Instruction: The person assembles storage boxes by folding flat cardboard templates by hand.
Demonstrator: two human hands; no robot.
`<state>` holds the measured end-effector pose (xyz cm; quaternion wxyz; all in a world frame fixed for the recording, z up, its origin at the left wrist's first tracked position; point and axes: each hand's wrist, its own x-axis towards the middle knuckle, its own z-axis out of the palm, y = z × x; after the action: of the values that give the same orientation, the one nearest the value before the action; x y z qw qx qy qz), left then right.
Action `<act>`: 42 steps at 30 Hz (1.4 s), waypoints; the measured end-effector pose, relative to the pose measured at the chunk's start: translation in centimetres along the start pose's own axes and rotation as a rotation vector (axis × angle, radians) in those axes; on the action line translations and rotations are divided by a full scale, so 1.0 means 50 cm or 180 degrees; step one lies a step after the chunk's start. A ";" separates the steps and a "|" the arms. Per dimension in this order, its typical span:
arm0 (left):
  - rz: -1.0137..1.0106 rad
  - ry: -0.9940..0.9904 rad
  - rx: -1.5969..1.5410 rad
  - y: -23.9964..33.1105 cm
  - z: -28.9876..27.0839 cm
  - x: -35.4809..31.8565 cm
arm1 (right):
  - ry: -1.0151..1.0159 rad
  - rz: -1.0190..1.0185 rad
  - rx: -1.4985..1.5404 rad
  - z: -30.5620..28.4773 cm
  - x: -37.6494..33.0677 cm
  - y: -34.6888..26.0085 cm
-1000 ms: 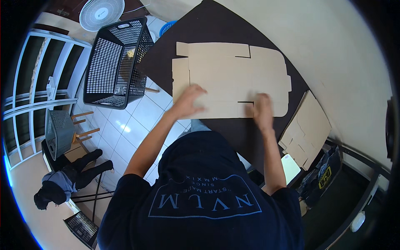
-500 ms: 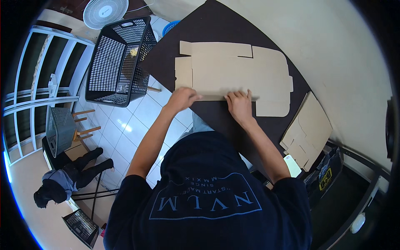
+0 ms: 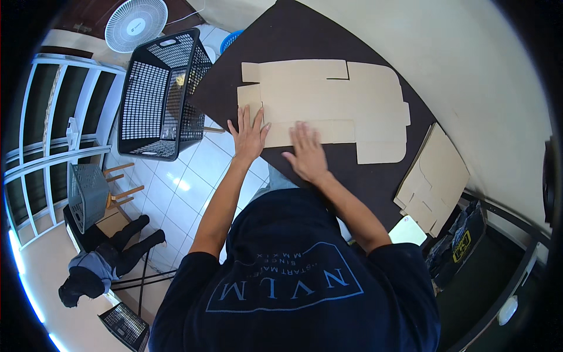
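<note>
Cardboard box blank (image 3: 328,97) lies flat on the dark bench (image 3: 293,35), long axis running left to right. Both hands press its near flap down, left hand (image 3: 248,136) and right hand (image 3: 307,155), fingers spread flat, gripping nothing. Creasing seems underway; folding further needs firm pressure along that edge.

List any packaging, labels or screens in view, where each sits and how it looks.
Flat tan cardboard box blank: unfolded on the dark table, left hand and right hand pressing its near flap.
Stack of flat tan cardboard blanks: right table edge.
Small yellow-and-black label: on dark bag, lower right.
No screens visible.
</note>
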<state>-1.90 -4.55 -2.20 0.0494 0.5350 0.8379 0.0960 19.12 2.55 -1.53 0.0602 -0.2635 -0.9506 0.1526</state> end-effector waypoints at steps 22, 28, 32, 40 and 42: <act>-0.0231 -0.0383 0.0156 0.012 -0.017 0.000 | -0.0438 0.0564 -0.0199 -0.112 0.478 0.162; -0.0391 0.0335 -0.0552 0.013 -0.039 -0.015 | -0.0834 0.0259 -0.0379 -0.135 0.419 0.127; -0.0029 0.1448 -0.1377 0.043 -0.084 0.039 | 0.0223 0.0249 0.0633 -0.093 0.273 0.110; 0.0469 -0.0348 -0.0227 -0.052 -0.038 0.120 | -0.0157 0.0509 0.0245 -0.050 0.269 0.051; 0.0473 -0.0242 -0.0254 -0.043 -0.031 0.104 | -0.0200 0.0273 0.0212 -0.035 0.298 0.016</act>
<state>-6.29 -0.90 -1.04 0.0952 0.5966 0.7889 0.1124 7.10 11.39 0.38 0.0325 -0.2969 -0.9343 0.1947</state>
